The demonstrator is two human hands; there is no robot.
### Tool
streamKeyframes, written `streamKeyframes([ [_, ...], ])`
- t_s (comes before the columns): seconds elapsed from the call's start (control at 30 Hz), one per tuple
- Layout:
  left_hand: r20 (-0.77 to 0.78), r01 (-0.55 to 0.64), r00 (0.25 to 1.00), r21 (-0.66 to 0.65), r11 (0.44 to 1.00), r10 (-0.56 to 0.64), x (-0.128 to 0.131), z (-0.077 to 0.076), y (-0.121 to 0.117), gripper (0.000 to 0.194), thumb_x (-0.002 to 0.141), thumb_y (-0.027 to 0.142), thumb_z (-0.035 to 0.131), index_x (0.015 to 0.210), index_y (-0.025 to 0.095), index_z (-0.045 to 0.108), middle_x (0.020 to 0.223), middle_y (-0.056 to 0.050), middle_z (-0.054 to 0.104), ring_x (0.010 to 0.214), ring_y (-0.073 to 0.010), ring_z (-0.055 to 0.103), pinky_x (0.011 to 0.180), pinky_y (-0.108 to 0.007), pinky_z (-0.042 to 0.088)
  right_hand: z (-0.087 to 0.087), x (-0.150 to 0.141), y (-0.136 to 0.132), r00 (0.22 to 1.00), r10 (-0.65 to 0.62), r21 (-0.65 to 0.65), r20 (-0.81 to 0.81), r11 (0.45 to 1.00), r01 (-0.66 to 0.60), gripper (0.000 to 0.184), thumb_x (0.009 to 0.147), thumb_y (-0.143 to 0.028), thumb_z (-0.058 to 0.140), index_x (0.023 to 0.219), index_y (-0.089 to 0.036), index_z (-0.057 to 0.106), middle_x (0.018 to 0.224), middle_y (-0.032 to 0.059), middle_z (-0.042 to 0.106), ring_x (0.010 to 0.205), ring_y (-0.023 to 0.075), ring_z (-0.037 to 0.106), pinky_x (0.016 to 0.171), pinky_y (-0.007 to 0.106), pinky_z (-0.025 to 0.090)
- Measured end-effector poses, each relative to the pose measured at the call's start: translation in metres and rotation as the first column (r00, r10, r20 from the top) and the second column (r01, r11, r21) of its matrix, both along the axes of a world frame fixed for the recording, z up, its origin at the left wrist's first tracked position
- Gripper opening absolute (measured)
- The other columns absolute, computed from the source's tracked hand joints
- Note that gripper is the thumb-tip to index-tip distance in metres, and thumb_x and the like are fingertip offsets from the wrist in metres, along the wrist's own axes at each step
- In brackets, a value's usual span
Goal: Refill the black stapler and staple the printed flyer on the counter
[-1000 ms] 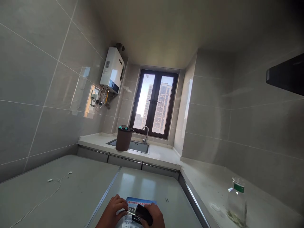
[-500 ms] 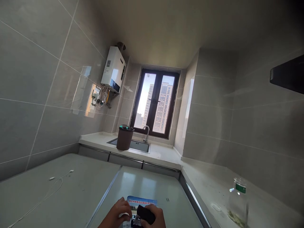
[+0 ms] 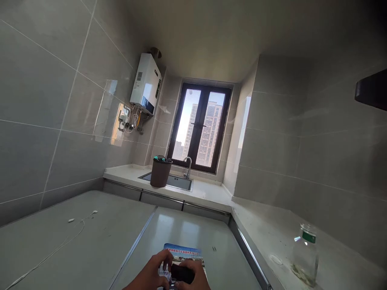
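Note:
At the bottom of the view, my right hand (image 3: pixel 195 276) is closed around a dark, oblong black object (image 3: pixel 183 274), whose kind I cannot make out. My left hand (image 3: pixel 157 272) is curled at the object's left side, thumb and fingers bent toward it. What lies between those fingers is too small and shaded to tell. Beneath both hands is a printed card or leaflet (image 3: pixel 184 251) with a blue top edge and red lettering, flat on the pale table. The hands cover its lower part.
The glossy table (image 3: pixel 99 241) carries a white cable (image 3: pixel 57 249) at left. A glass jar (image 3: pixel 305 255) with a green label and a round white lid-like disc (image 3: pixel 275 259) stand on the right counter. A brown bin (image 3: pixel 161 173) stands by the sink (image 3: pixel 181 183) under the window.
The camera view has shifted slightly. The black object has tilted lower and flatter between my hands, and my left fingers have lifted and arched over its left side.

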State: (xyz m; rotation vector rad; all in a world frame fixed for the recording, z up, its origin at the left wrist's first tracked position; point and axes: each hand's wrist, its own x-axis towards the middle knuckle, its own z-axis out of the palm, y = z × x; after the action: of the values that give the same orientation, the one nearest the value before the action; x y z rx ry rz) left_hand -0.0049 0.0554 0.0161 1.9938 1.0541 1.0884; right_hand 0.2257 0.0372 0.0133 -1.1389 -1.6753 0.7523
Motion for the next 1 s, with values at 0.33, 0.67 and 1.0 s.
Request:
streamKeyframes([
  [0.33, 0.073, -0.084, 0.994, 0.083, 0.993, 0.078, 0.001, 0.02, -0.003, 0.026, 0.072, 0.029, 0.078, 0.077, 0.021, 0.054, 0.076, 0.003, 0.059, 0.074, -0.0162, 0.049, 0.071, -0.027, 0.036, -0.002, 0.006, 0.012, 0.994, -0.11, 0.111, 0.013, 0.988, 0.108, 0.06, 0.061, -0.057, 0.085, 0.107, -0.02, 0.077, 0.109, 0.0122, 0.076, 0.107, 0.0365, 0.068, 0.098, 0.046, 0.052],
  [0.67, -0.391, -0.378, 0.828, 0.138, 0.915, 0.401, -0.018, -0.001, 0.009, 0.056, 0.092, 0.054, 0.054, 0.138, 0.023, 0.063, 0.148, -0.017, 0.056, 0.145, -0.0407, 0.039, 0.118, -0.059, 0.027, 0.026, 0.021, 0.017, 0.822, -0.569, 0.237, -0.026, 0.795, 0.558, 0.05, 0.081, -0.066, 0.065, 0.103, -0.022, 0.075, 0.102, 0.0128, 0.076, 0.096, 0.0334, 0.07, 0.084, 0.039, 0.054],
  [1.0, -0.483, -0.168, 0.856, 0.08, 0.982, 0.186, -0.018, 0.008, -0.008, 0.053, 0.085, 0.027, 0.062, 0.137, 0.035, 0.063, 0.155, -0.01, 0.051, 0.147, -0.0343, 0.04, 0.123, -0.066, 0.011, 0.024, 0.019, 0.016, 0.824, -0.56, 0.217, 0.084, 0.818, 0.533, 0.035, 0.086, -0.055, 0.062, 0.103, -0.027, 0.072, 0.102, 0.0076, 0.076, 0.095, 0.0304, 0.068, 0.081, 0.036, 0.052],
])
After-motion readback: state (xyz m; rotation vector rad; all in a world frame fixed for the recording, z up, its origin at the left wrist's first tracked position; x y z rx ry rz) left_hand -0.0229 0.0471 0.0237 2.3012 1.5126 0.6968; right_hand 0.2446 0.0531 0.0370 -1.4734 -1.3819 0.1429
